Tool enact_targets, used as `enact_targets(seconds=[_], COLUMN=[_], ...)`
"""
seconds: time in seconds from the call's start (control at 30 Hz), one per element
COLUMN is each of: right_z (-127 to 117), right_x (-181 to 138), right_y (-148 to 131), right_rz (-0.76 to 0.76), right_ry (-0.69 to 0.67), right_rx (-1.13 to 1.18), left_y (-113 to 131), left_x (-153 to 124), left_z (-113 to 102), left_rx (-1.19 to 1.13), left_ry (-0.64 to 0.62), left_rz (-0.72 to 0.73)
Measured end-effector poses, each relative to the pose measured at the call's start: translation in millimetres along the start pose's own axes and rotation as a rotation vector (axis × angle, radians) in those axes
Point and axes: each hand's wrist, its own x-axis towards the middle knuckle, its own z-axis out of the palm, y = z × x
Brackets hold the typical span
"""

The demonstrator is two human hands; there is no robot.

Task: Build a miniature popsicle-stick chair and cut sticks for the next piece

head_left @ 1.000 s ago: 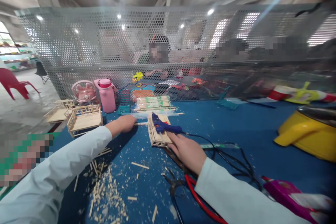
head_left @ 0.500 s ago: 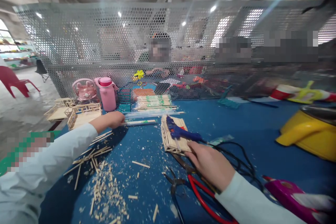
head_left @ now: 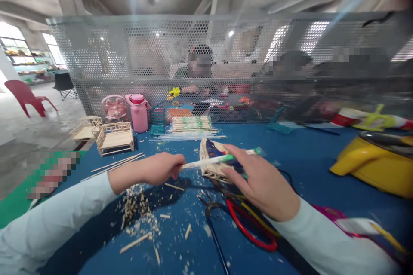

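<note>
My left hand (head_left: 161, 169) grips one end of a thin bundle of wooden sticks (head_left: 206, 162) wrapped in clear plastic with a green band. My right hand (head_left: 258, 180) meets the bundle near its green end, fingers curled around it. Just behind the bundle sits a small stick-built frame (head_left: 211, 167) with a blue glue gun (head_left: 214, 148) lying on it, partly hidden by my right hand. Both hands hover above the blue table (head_left: 290, 154).
Red-handled pliers (head_left: 245, 227) and a black cord lie under my right wrist. Wood scraps (head_left: 138, 210) litter the table at left. Finished stick furniture (head_left: 114, 137), a pink bottle (head_left: 139, 112) and stick packs (head_left: 190, 123) stand before the mesh screen (head_left: 161, 60). A yellow tub (head_left: 371, 167) sits right. People sit beyond.
My left hand picked up the stick bundle from the back of the table and brought it toward me. My right hand left the frame's side and rose to the bundle.
</note>
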Motion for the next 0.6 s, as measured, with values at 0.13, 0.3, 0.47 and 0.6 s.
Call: enact_targets(seconds=[0.13, 0.3, 0.47, 0.6], right_z=[-13, -30, -31, -8], right_x=[-9, -16, -15, -20], right_y=[-22, -63, -88, -106], right_rz=[0.052, -0.175, -0.135, 0.196], right_ry=[0.009, -0.065, -0.03, 0.142], right_rx=[0.159, 0.274, 0.445, 0.685], left_y=[35, 74, 88, 77], left_x=[-24, -46, -50, -39], left_z=[15, 36, 39, 36], left_rx=[-0.125, -0.488, -0.867, -1.356], left_ry=[0.047, 0.159, 0.364, 0.754], left_rz=[0.021, 0.062, 0.075, 0.044])
